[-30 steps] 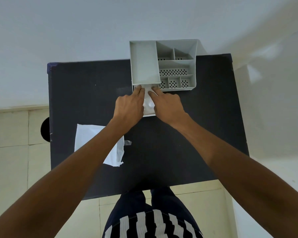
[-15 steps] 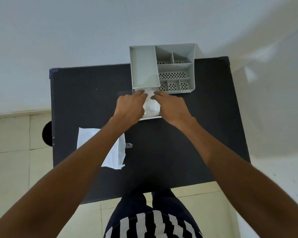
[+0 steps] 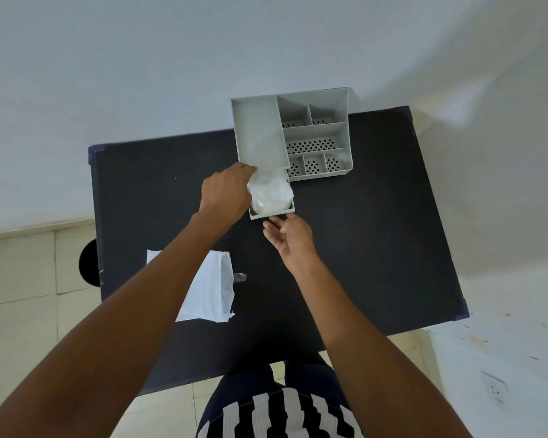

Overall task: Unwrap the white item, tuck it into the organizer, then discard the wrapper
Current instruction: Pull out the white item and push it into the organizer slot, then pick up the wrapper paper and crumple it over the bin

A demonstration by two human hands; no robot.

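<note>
The white item (image 3: 270,192) sits bunched in the organizer's pulled-out drawer (image 3: 272,214), at the near left corner of the organizer (image 3: 317,137). My left hand (image 3: 227,192) presses against its left side, fingers curled; whether they pinch it I cannot tell. My right hand (image 3: 290,237) hangs open just near of the drawer front, holding nothing. I judge the tucking step nearly done. Next I would push the drawer shut, then take the wrapper (image 3: 209,287), lying near left on the black table (image 3: 377,248).
</note>
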